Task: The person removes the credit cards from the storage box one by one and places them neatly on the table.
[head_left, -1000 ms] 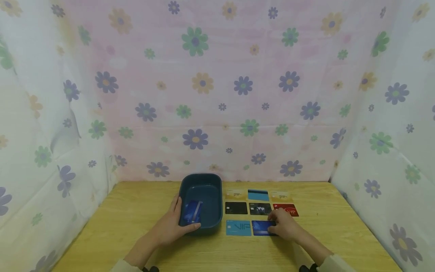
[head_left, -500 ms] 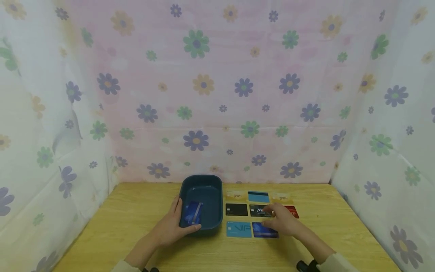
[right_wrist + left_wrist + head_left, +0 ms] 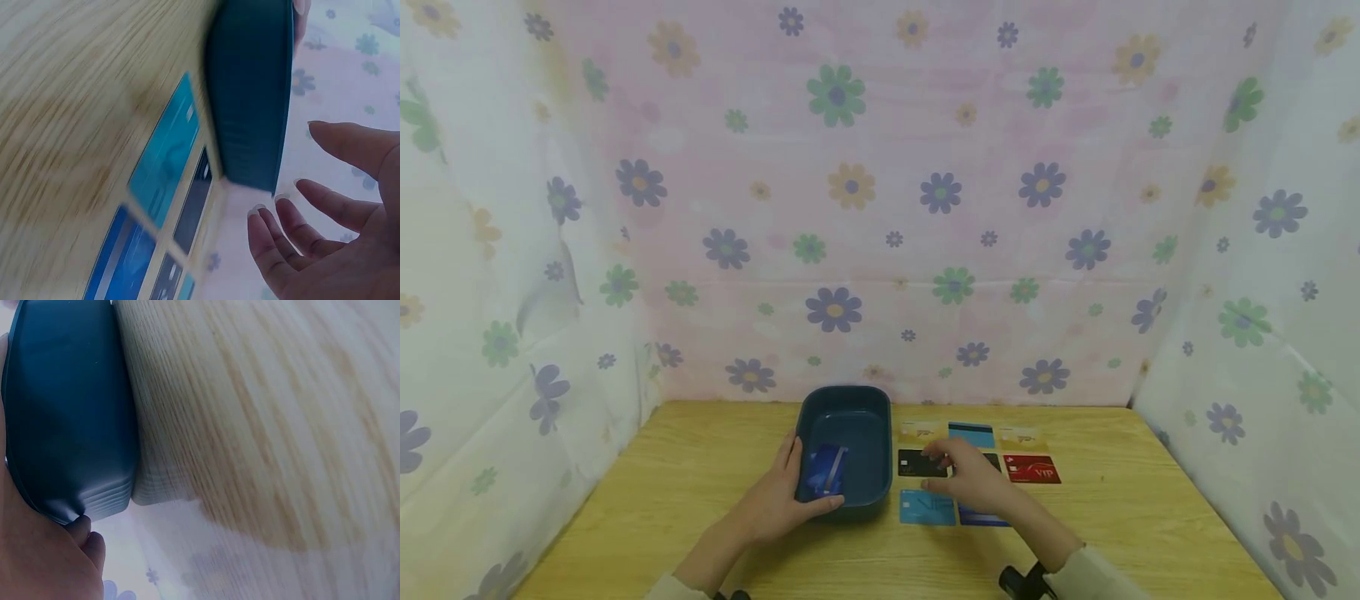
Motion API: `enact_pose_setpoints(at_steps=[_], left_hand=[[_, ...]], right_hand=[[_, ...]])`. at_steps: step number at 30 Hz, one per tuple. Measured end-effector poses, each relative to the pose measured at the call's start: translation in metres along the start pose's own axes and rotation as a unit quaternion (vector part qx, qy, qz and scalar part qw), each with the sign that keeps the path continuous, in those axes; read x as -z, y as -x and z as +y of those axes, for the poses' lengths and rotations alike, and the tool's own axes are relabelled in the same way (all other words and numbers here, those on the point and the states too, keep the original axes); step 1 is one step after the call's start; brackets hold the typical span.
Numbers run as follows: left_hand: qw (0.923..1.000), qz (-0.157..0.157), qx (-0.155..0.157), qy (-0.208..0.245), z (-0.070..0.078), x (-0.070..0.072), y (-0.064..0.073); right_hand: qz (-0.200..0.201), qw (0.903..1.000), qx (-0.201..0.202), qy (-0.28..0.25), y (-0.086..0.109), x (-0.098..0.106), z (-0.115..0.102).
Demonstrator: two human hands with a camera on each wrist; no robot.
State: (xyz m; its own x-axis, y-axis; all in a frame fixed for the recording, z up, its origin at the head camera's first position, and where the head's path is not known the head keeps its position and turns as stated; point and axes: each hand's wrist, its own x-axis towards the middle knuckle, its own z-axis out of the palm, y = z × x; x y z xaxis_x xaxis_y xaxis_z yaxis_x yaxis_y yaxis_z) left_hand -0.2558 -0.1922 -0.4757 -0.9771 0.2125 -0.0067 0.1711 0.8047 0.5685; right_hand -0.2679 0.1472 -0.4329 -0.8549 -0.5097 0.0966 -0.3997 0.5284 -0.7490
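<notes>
My left hand [image 3: 767, 504] grips the dark teal plastic bin [image 3: 861, 425] at its left side, thumb over the front rim. Dark blue cards [image 3: 827, 471] lie inside the bin. My right hand [image 3: 977, 479] hovers over the card rows with fingers apart; the right wrist view shows nothing in this hand [image 3: 337, 225]. Beneath and around it lie a light blue VIP card [image 3: 917, 510], a black card [image 3: 913, 462] and a dark blue card [image 3: 988, 518], partly covered by the hand. A black Vip card behind it is mostly hidden.
To the right is a red VIP card [image 3: 1033, 469]. In the back row, a blue striped card [image 3: 972, 433] lies between two gold cards [image 3: 917, 432]. The wooden table [image 3: 662, 492] meets a flowered cloth [image 3: 880, 208] at the back and sides.
My right hand has moved left from the dark blue card and the red card toward the bin, uncovering the red card. The left hand and bin keep their place.
</notes>
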Motion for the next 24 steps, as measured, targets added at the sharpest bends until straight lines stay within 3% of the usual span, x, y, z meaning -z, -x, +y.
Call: enact_pose_setpoints(at_steps=[24], left_hand=[[0.9999,-0.006,-0.006,0.012,-0.003,0.000,0.000]], right_hand=[[0.030,0.9966,0.072,-0.028,-0.047,-0.043,-0.035]])
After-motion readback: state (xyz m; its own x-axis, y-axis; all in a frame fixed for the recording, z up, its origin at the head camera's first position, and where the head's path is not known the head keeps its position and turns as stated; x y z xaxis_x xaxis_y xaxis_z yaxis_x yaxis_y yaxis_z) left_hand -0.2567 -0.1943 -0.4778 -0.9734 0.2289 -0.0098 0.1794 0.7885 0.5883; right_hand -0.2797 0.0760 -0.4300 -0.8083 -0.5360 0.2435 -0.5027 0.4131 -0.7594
